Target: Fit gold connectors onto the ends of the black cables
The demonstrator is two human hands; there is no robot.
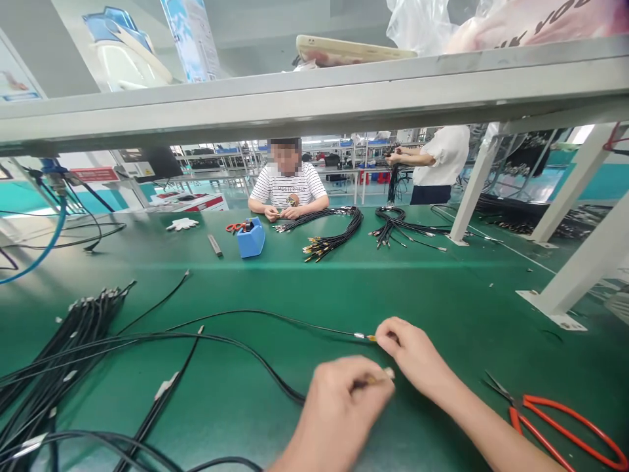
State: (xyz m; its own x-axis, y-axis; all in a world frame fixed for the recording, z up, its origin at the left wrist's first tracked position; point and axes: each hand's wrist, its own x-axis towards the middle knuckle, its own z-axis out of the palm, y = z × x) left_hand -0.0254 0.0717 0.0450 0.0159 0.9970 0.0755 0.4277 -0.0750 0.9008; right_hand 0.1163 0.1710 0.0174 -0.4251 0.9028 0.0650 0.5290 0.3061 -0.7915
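My left hand (341,406) is closed around the end of a black cable (275,372), with a small pale tip poking out past the thumb and forefinger. Just beyond it, my right hand (410,354) pinches the gold-coloured connector (372,338) at the end of a thin black cable (295,320). A white label (360,335) sits on that cable next to the connector. Both cables run left towards a thick bundle of black cables (93,341). Fingers hide most of what each hand grips. Red-handled scissors (521,406) lie open to the right of my right forearm.
On the green table (314,282), a blue holder (251,237) with red-handled tools, a white glove (182,224) and coiled cable bundles (344,233) lie farther off. One person (288,187) sits opposite; another (437,160) stands behind. White shelf legs (565,288) rise at right; a shelf (314,105) crosses overhead.
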